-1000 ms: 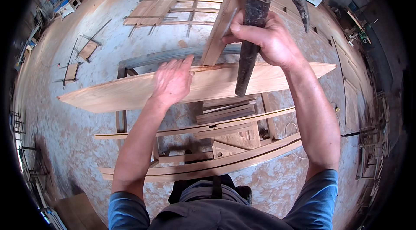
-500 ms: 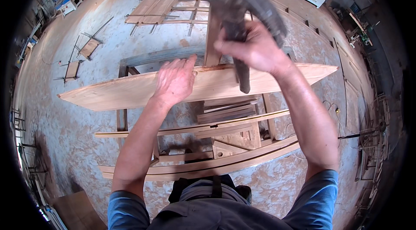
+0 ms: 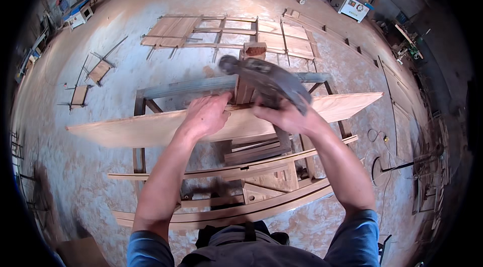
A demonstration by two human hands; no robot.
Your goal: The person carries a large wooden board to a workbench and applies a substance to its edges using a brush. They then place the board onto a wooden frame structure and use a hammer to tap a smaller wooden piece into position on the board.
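Observation:
A long pale wooden board (image 3: 136, 130) with tapered ends stands on edge across the metal-framed trestle in front of me. Curled over its upper edge, left of centre, my left hand (image 3: 207, 115) grips it, fingertips close to an upright wooden post (image 3: 245, 88). My right hand (image 3: 286, 116) is closed round the handle of a claw hammer (image 3: 269, 78). The hammer head is slightly blurred and hangs just in front of the post, its claw curving to the right. Whether the hammer touches the post, I cannot tell.
Nearer to me, two long curved wooden rails (image 3: 201, 170) lie across the trestle, with a stack of wood strips (image 3: 254, 151) behind them. Beyond, a clamped wooden panel frame (image 3: 221, 30) lies on the floor. A round-based stand (image 3: 381, 171) is at the right.
My right hand has brought the hammer down and nearer the board. My left fingers have curled more tightly at the edge. The view has tilted upward, showing the post's top.

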